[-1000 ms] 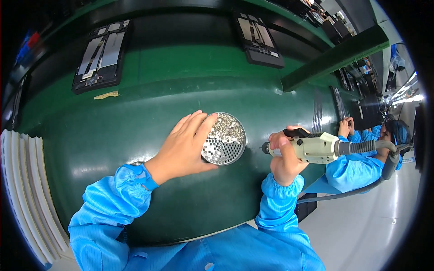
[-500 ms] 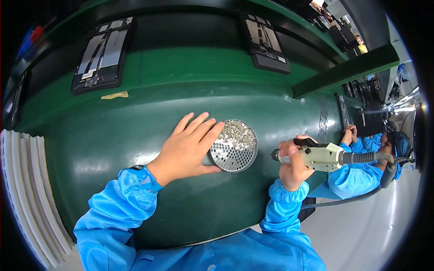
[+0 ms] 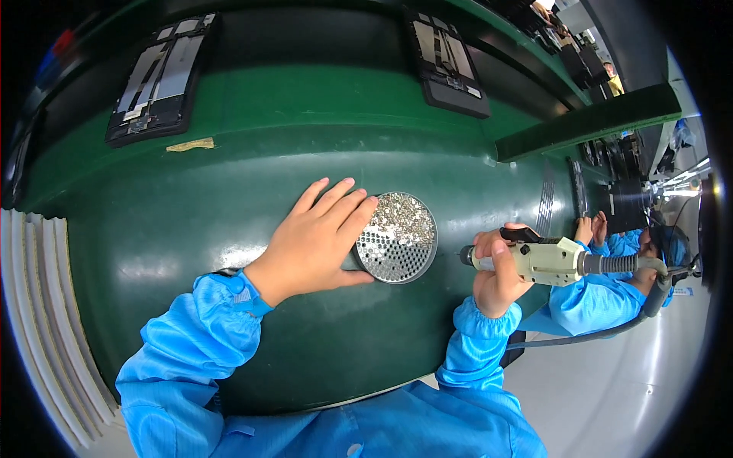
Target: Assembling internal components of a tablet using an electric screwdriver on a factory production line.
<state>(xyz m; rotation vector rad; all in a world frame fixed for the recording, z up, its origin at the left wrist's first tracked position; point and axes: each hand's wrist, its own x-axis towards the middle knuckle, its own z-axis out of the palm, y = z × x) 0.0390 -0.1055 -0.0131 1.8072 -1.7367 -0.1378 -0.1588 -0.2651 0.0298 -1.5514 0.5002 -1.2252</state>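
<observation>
Holding near-unchanged positions: left hand [image 3: 307, 243] spread against dish [image 3: 398, 243], mid-frame; right hand [image 3: 498, 276] clamped on driver [image 3: 553, 261], centre-right; work appears paused.

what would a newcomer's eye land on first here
Probably the round perforated dish with its silvery bits, mid-picture, the left hand at its left edge. Next, the pale power tool in the right hand, right of the dish. An opened flat device at the upper left might come third.

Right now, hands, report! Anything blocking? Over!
Left hand open against round dish. Small metal pieces inside. Right hand gripping cream power tool. Nothing seen between tool and dish.
</observation>
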